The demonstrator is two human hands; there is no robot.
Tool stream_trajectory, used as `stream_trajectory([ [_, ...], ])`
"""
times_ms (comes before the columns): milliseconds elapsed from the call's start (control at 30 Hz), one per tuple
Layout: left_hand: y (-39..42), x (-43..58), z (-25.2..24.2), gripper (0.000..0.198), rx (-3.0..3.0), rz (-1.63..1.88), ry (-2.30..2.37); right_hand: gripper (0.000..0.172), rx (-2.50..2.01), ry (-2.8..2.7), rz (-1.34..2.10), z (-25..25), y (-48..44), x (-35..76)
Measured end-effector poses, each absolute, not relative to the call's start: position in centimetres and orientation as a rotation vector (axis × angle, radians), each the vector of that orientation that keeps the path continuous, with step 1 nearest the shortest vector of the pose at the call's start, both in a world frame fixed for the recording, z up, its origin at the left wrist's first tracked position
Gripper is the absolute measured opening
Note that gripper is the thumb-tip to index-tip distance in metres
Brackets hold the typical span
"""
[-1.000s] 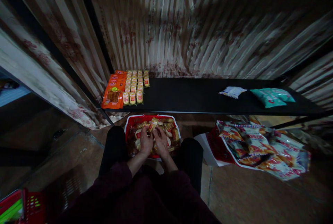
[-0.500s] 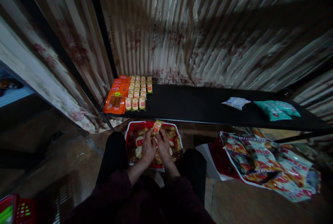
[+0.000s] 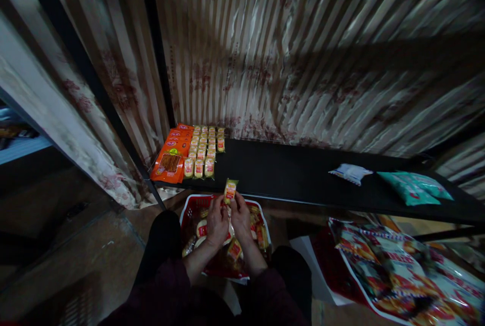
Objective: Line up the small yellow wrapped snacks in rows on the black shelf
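Note:
A small yellow snack packet (image 3: 230, 190) with a red label is upright between the fingertips of my left hand (image 3: 217, 222) and my right hand (image 3: 241, 219), just in front of the shelf edge. Both hands are above a red basket with a white rim (image 3: 184, 211), which holds wrapped snacks, some with red labels. Rows of similar yellow packets (image 3: 199, 168) stand on the black shelf (image 3: 265, 167), beside overlapping orange snack bags (image 3: 168, 160) at its left end. What lies beneath my palms is partly hidden.
A blue-white packet (image 3: 350, 173) and green bags (image 3: 411, 188) lie toward the shelf's right end. Below them on the floor stands a red container (image 3: 329, 261) full of white and red snack bags (image 3: 403, 265). A black post (image 3: 159, 48) rises at the left, before a striped curtain (image 3: 257, 38).
My hands have raised the yellow packet from over the basket toward the shelf edge, and its label now faces me more upright. The view has tilted up slightly.

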State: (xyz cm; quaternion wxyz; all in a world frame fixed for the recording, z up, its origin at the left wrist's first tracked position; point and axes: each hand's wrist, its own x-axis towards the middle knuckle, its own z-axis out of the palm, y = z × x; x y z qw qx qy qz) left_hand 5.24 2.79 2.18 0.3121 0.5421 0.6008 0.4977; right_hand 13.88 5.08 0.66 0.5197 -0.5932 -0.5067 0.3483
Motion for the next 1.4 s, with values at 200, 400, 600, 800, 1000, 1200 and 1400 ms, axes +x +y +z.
stream_trajectory([
  [200,5.2,5.5,3.1,0.032,1.416,1.310,1.625,0.044,-1.490,-1.234,0.739,1.4,7.8,13.9],
  [400,7.3,5.6,3.5,0.034,1.373,1.333,1.608,0.041,-1.424,-1.252,0.729,0.8,10.8,14.1],
  [600,9.8,5.8,3.7,0.033,1.335,1.338,1.603,0.038,-1.415,-1.240,0.755,0.3,13.6,14.0],
  [800,12.6,6.4,3.1,0.031,1.273,1.366,1.667,0.035,-1.421,-1.253,0.753,0.4,16.0,14.0],
  [1000,14.5,7.0,2.2,0.034,1.259,1.344,1.688,0.033,-1.434,-1.277,0.756,0.4,17.7,14.0],
  [1200,16.3,7.2,1.6,0.036,1.263,1.333,1.675,0.034,-1.468,-1.278,0.778,0.2,19.5,13.9],
  [1400,18.3,7.7,1.2,0.037,1.262,1.324,1.676,0.036,-1.434,-1.293,0.813,0.8,21.1,13.9],
])
